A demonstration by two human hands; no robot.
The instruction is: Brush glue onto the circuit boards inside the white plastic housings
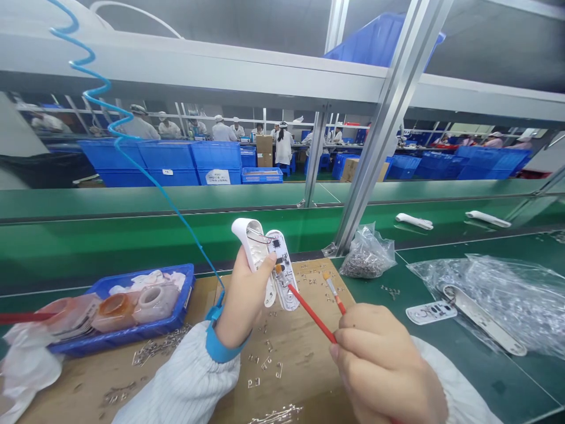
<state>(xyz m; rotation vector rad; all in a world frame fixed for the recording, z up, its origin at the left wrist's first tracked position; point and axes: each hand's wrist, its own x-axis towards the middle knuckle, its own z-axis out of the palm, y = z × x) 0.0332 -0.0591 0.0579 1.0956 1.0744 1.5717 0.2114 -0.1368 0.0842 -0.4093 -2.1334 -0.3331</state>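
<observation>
My left hand is closed around an opened white plastic casing, held up above the cardboard. Thin wires link it to the other half, which carries a circuit board; my thumb presses along the seam. In my right hand are a small red-handled brush with tan bristles and a thin red stick. The stick's tip meets the board's lower part, while the brush points up beside it, apart from the casing. A blue wrist strap with a coiled cord circles my left wrist.
Small metal clips lie scattered on the cardboard. A blue tray with small jars stands left. Right are a bag of metal parts, plastic bags and another opened casing. A metal post rises behind; people work beyond.
</observation>
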